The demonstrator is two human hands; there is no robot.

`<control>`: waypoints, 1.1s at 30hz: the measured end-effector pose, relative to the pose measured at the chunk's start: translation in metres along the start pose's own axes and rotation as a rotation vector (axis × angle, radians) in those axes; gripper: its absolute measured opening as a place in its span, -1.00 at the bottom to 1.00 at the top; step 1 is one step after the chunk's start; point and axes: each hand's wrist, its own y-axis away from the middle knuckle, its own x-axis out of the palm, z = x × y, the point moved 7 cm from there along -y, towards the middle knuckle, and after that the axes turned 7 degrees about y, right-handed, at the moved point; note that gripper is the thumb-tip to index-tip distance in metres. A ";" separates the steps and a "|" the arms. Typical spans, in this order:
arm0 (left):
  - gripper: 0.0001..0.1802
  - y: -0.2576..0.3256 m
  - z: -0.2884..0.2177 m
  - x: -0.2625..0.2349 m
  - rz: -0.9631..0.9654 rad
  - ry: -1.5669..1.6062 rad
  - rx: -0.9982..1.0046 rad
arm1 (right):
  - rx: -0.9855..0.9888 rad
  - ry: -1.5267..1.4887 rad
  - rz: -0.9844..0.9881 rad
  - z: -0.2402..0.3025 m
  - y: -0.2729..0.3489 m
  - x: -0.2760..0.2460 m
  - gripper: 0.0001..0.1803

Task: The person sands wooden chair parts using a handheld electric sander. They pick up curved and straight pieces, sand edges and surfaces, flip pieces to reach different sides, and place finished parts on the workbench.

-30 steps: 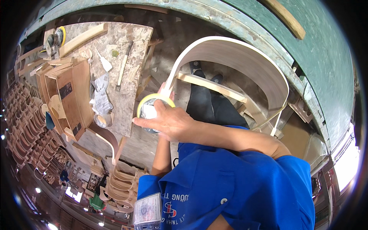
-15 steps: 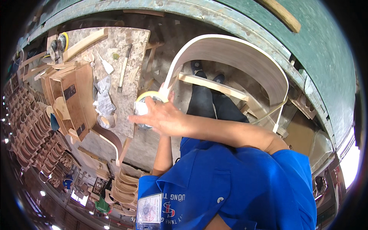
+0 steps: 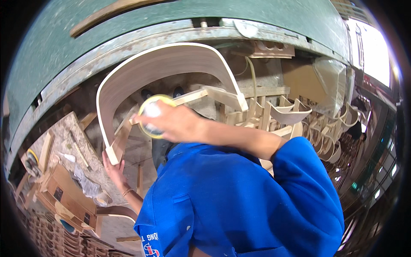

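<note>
A large U-shaped bent wood panel point(image 3: 171, 61) stands on edge before me, its pale rim upward and its open side toward me. My left hand point(image 3: 114, 168) grips its near left end, fingers and thumb on either side. My right hand point(image 3: 177, 122), slightly blurred, is closed over a round sander point(image 3: 150, 112) with a yellow rim. The sander is inside the curve, right of the left end and apart from the rim. My palm and fingers cover part of its body.
A green-topped table point(image 3: 205, 10) runs behind the panel. At left, a worn bench point(image 3: 64, 132) bears a brush, another sander point(image 3: 32, 160) and a wooden box point(image 3: 64, 192). Wooden frame bars point(image 3: 190, 97) lie within the curve. Several curved wood parts point(image 3: 291, 113) stand at right.
My view has swung right, so the bench appears lower left. The sander has moved off the panel's left end toward the inside; my left hand, mostly hidden before, now shows there.
</note>
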 end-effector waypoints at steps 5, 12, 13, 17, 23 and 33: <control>-0.28 0.032 -0.040 0.056 0.061 -0.023 -0.101 | 0.510 0.119 -0.485 -0.136 0.119 -0.080 -0.05; -0.35 0.019 -0.044 0.059 0.067 -0.066 -0.067 | 0.697 0.256 -0.946 -0.266 0.214 -0.173 -0.16; -0.35 0.019 -0.045 0.060 0.083 -0.062 -0.057 | 0.573 0.394 -1.024 -0.266 0.207 -0.186 -0.22; -0.35 0.019 -0.042 0.057 0.148 -0.030 -0.075 | 0.718 0.228 -0.951 -0.301 0.162 -0.219 -0.17; -0.32 0.011 -0.046 0.052 0.174 -0.143 -0.121 | 0.475 0.431 -1.122 -0.304 0.103 -0.248 -0.26; -0.42 -0.048 -0.090 0.117 0.357 -0.909 0.234 | 0.794 -0.649 -0.682 -0.311 0.166 0.023 -0.25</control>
